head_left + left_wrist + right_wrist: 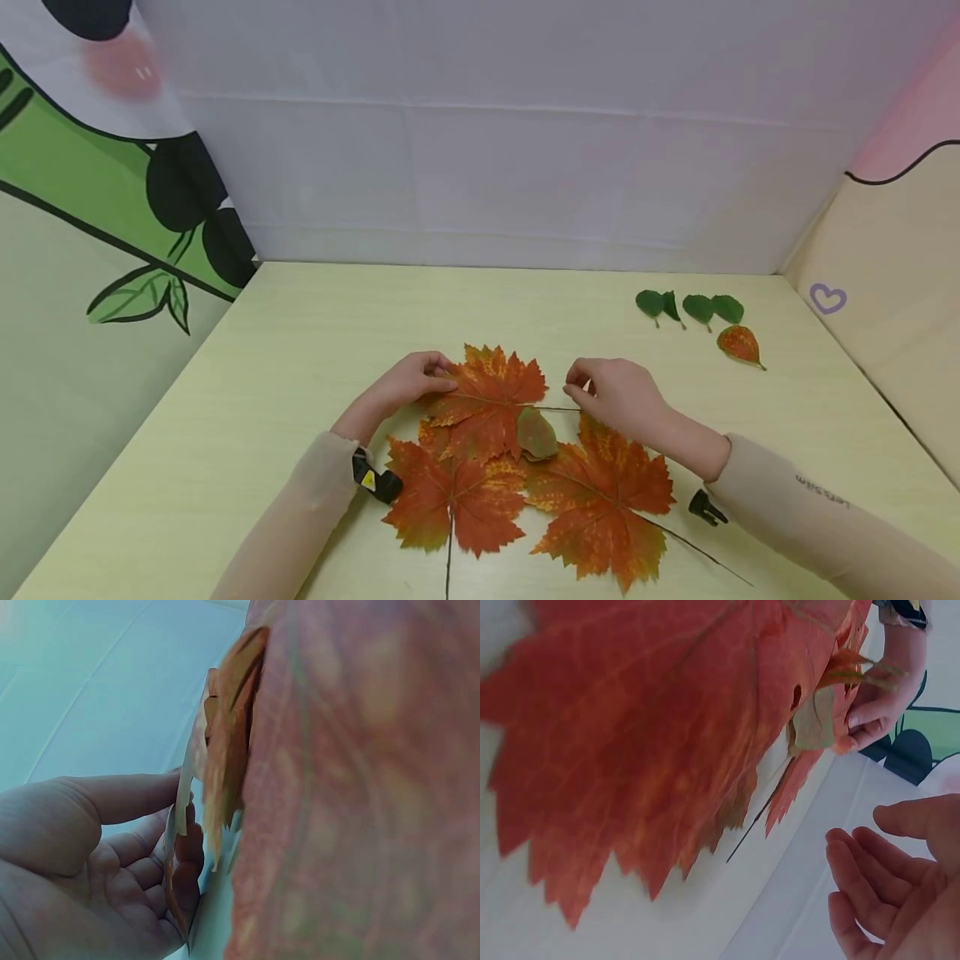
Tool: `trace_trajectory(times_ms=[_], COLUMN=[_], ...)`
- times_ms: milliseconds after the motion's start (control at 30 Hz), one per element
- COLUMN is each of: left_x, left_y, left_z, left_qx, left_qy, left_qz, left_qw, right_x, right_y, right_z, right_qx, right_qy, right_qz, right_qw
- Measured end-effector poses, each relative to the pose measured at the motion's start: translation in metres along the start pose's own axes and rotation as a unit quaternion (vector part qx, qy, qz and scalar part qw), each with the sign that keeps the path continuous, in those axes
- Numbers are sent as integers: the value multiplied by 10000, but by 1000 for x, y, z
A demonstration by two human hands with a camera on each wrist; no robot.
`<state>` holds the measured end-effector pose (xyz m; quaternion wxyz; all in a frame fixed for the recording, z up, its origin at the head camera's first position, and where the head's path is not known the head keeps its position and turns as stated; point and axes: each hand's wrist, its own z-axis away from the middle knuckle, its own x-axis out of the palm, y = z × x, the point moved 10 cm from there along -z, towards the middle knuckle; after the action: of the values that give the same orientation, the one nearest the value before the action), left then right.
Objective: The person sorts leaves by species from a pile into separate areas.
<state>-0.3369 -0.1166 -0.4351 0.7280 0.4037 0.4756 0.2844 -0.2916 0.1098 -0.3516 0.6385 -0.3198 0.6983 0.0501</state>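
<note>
Three large orange-red maple leaves lie grouped on the table in the head view: an upper leaf (498, 383), a lower left leaf (483, 504) and a lower right leaf (611, 492). My left hand (405, 382) pinches the upper leaf's left edge between thumb and fingers, and the left wrist view shows the thumb (142, 796) against that edge. Beside the tip of the upper leaf's thin stem (553, 408) is my right hand (618, 393). Its fingers (855, 877) curve loosely around nothing. A small olive-green leaf (536, 432) rests where the maple leaves meet.
Several small green leaves (698, 308) lie at the table's back right, with an orange oval leaf (739, 343) just in front of them. A pale fabric wall (517, 183) rises behind the table (337, 308); printed panels stand at both sides.
</note>
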Motion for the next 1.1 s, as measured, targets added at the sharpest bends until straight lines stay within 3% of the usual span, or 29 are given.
trace_trajectory(times_ms=[133,400,633,1100], left_x=[0,0,1,0], left_y=[0,1,0,1], left_z=[0,2,2,1], left_qx=[-36,-4,-7,-23], left_qy=[19,22,18,4], left_qz=[30,46,41,46], left_qw=[10000,10000,10000,10000], right_x=[15,27,42,53], right_y=[-16,-39,-47,-53], right_z=[2,3,5,5], right_qx=[-203,-523,-567,-569], right_qy=[-254,-367,-741,-997], right_qz=[21,291,424,547], right_qw=[9995,9975,9947,9919])
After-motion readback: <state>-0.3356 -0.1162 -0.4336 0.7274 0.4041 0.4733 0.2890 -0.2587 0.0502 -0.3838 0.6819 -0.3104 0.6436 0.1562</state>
